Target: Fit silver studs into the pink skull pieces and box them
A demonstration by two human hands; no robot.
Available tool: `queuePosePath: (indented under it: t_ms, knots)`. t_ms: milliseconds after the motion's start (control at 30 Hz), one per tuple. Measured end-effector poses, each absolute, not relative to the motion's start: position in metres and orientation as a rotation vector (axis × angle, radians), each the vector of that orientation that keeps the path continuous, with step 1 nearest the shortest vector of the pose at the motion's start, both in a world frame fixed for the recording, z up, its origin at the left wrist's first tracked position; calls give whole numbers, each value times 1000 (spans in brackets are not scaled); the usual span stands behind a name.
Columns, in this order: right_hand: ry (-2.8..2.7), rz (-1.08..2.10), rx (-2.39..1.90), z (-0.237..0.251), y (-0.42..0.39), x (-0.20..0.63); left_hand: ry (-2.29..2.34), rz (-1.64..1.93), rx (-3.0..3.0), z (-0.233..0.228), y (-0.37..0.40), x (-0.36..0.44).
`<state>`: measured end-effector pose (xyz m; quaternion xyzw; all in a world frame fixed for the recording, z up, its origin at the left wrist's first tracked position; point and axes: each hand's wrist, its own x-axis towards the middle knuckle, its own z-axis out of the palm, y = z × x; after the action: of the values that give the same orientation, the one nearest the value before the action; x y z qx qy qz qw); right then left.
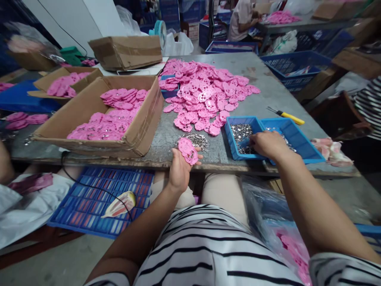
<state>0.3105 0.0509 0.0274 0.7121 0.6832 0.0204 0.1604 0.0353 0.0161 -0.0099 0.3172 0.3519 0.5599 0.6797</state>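
— Any writing to read on the cardboard box [98, 119] with the pink pieces?
— None; plain brown sides, only tape.
— On the second box [126, 51] behind it?
— Nothing legible there either.
— Marks on the blue tray [230, 139] or the yellow-handled tool [287, 116]?
— No label, no number, no brand to make out.
— Pink piece [188, 151] held in the left hand [180, 171]?
— Holes and raised shapes only, no letters.
— Blue crates [293, 63] at the back?
— Too far and too blurred to tell.
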Motion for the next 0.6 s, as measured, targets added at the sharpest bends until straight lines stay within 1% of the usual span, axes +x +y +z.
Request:
queuePosePath:
  t_ms: [167, 267, 367, 433, 467, 533, 600]
  knots:
    - [1967, -46, 2109, 27, 51, 311, 721, 1211, 657, -3, 14, 40]
    - [2006, 14, 2181, 33, 47, 302, 724, 1209, 647, -2, 14, 39]
    - [2243, 74, 2297, 39, 36, 273, 753, 1223, 642, -4, 17, 36]
    - [2493, -56, 2290, 37, 31, 244, 791, 1269, 631, -5, 21, 32]
    - [2582, -174, 2205, 33, 29, 229, 809, 1303, 626, -5, 23, 31]
    - [2559, -309, 2093, 21, 31, 203, 824, 1368, 624, -5, 27, 28]
    - [2401, -315, 2119, 7, 37, 186, 815, 1409, 634, -4, 28, 25]
